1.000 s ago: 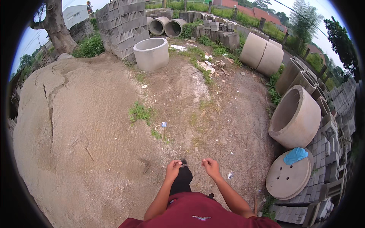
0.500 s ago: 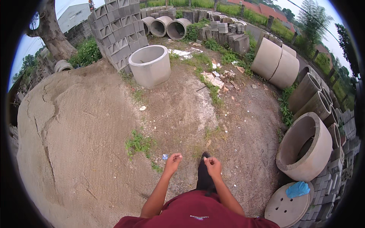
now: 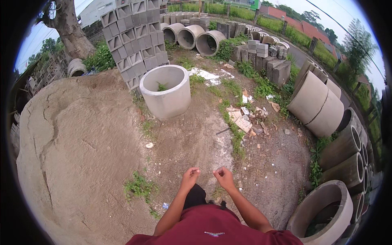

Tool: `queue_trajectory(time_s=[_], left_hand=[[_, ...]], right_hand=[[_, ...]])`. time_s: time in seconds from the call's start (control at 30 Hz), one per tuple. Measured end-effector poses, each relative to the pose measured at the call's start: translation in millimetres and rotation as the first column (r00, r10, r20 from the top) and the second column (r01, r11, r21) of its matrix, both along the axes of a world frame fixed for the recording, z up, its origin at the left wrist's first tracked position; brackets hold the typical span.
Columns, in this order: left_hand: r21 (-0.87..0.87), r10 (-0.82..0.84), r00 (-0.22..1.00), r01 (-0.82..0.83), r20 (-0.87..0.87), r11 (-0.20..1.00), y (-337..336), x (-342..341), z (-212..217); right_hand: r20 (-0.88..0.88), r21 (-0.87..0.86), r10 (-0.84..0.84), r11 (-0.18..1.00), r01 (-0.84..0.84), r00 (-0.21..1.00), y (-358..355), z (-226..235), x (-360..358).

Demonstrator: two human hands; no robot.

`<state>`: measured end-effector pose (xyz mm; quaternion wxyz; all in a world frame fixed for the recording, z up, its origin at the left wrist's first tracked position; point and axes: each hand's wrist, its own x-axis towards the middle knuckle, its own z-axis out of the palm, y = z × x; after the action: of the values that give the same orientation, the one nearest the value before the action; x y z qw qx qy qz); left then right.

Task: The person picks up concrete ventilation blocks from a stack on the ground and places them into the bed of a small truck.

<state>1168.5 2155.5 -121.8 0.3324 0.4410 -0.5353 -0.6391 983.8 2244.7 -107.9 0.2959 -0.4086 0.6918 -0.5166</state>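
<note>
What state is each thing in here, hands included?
Left hand, empty as far as visible, fingers bent
Right hand, empty as far as visible, fingers bent
Hollow blocks, stacked
Concrete ring by the blocks, upright, open-topped, greenery inside
Rear pipes, on their sides, near ends open
Sandy mound, surface cracked
Paper-like scraps, scattered

Right hand [image 3: 225, 179]: is hiding its palm
Block stack [image 3: 132, 45]: behind the upright ring [image 3: 165, 102], is running past the upper edge
Shirt print [image 3: 214, 234]: is showing unreadably small
</note>
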Motion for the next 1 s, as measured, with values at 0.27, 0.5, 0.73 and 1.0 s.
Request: queue_trajectory(time_s=[0.27, 0.5, 0.73, 1.0], left_hand=[[0.264, 0.069, 0.997, -0.074, 0.026, 0.962, -212, -124, -5], [0.025, -0.042, 0.999, 0.041, 0.026, 0.999, -429, -243, 32], [0.059, -0.059, 0.998, 0.059, -0.003, 0.996, -601, -335, 55], [0.068, 0.115, 0.991, -0.12, 0.067, 0.99, -800, -431, 32]], right_hand=[[-0.158, -0.015, -0.076, 0.997, 0.075, 0.985, -207, 4, -142], [-0.093, -0.079, -0.086, 0.994, 0.078, 0.992, -412, 17, -262], [0.069, -0.014, -0.131, 0.991, 0.132, 0.989, -580, 19, -342], [0.101, 0.013, 0.03, 0.999, -0.031, 0.994, -829, 18, -471]])
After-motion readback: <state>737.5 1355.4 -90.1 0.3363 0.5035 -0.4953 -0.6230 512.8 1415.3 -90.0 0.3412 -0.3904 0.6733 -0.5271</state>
